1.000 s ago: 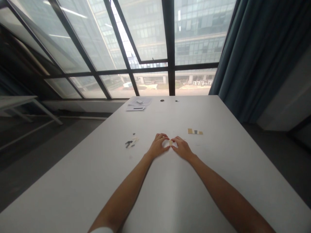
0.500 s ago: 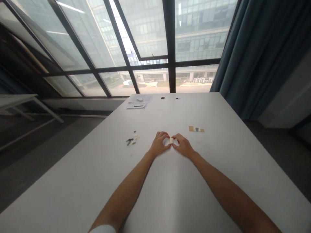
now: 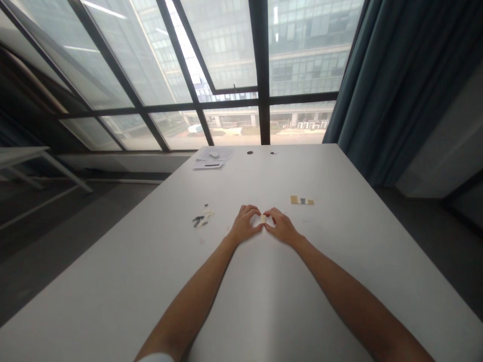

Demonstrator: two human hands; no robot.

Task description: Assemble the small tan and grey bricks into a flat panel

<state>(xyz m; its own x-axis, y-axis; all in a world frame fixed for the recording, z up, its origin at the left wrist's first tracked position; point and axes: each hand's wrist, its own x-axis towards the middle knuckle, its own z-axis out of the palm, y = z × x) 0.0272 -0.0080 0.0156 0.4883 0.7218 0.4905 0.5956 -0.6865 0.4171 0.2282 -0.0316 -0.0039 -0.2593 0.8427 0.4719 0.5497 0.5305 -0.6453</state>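
Observation:
Between the fingertips of both hands sits a small cream-coloured block-like piece (image 3: 263,218), too small to make out in detail. My left hand (image 3: 244,223) pinches it from the left, thumb and fingers curved into a ring. From the other side my right hand (image 3: 281,226) grips the same piece in a like pinch. To the left lies a loose group of small black and cream pieces (image 3: 199,219). Beyond my right hand rests a flat strip (image 3: 302,200) with tan, white and grey sections.
Papers (image 3: 217,155) with a small white object on them lie at the far left of the white table (image 3: 241,301). Two small dark round things, one a disc (image 3: 249,152), are near the far edge. Windows and a blue curtain (image 3: 362,100) stand behind.
The whole view has shifted slightly, so things appear a little further left. Both hands keep their pinch on the cream piece, with hardly any other movement.

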